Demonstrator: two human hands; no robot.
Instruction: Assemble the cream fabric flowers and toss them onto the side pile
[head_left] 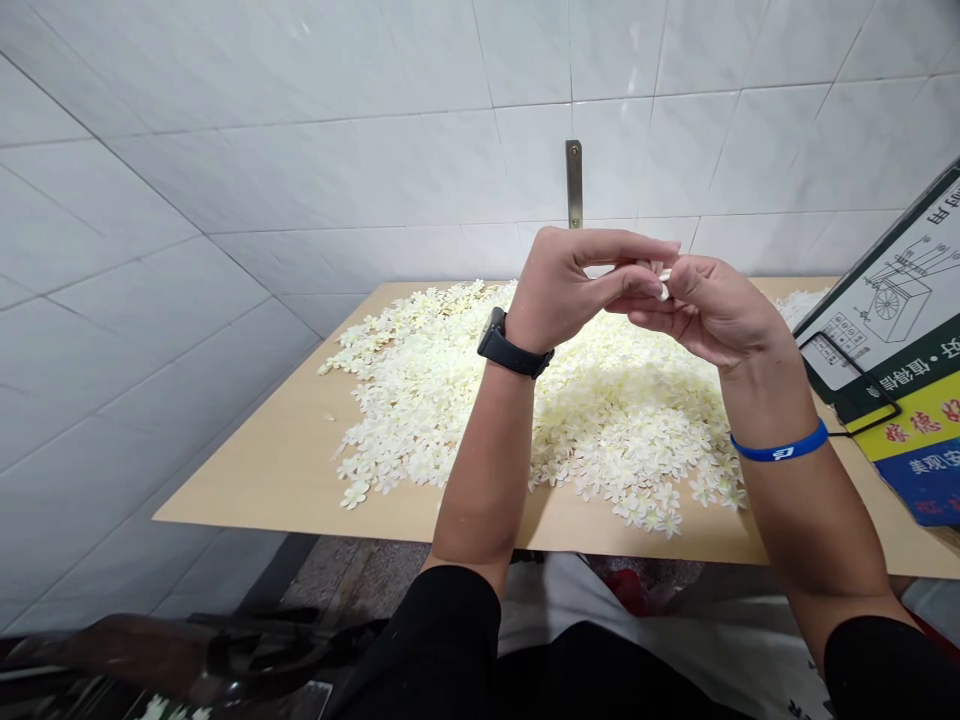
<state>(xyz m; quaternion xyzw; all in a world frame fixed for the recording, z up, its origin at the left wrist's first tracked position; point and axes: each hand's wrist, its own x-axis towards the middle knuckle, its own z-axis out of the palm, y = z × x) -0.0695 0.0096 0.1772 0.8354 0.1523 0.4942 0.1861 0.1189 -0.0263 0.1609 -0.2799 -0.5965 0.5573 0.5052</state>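
Tiled wall point(300, 150) fills the whole back of the shot, with a metal bracket point(574, 180) sticking up behind the hands. Below that is a pale wood counter point(255, 490), and a printed board point(892, 300) with a cart drawing leans in on the right.

Most of the counter is taken up by a big heap of small cream flowers point(622, 420), looks like hundreds, spread loose right under the hands. As far as I can see it's all still one loose pile, no sorted groups or finished pieces in view.

Both hands are up above the heap, not touching it. The left hand point(559, 290), black watch point(504, 345) on the wrist, and the right hand point(709, 310), blue wristband point(780, 447) on its wrist, meet at the fingertips, both closed in a pinch on one tiny white bit point(656, 280). Fingers hide most of it, so I can't tell if it's a flower.
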